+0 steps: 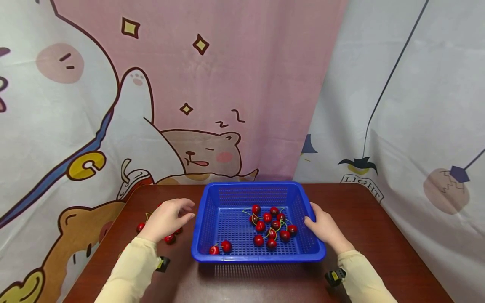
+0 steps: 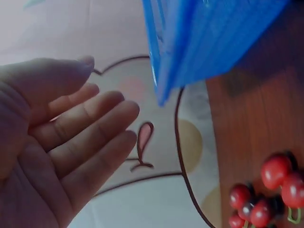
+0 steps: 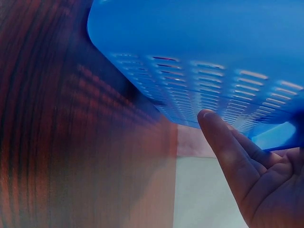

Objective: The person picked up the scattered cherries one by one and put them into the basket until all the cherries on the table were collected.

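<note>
A blue plastic basket (image 1: 259,258) with slotted sides holds several dark red cherries (image 1: 271,244) with green stems, mostly in its right half. Two more cherries (image 1: 226,246) lie in its front left corner. My right hand (image 1: 326,225) grips the basket's right rim, thumb over the edge and fingers against the outer wall; the right wrist view shows fingers (image 3: 223,152) on the slotted side. Left of the basket, my left hand (image 1: 168,219) hovers with loosely bent fingers and nothing in them. Beneath it, several loose cherries (image 1: 170,239) lie on the table, partly hidden by that hand.
The brown wooden table (image 1: 360,219) reaches back to a printed cloth curtain (image 1: 280,105) with cartoon animals. In the left wrist view, a cluster of cherries (image 2: 261,212) lies on the wood beside the basket.
</note>
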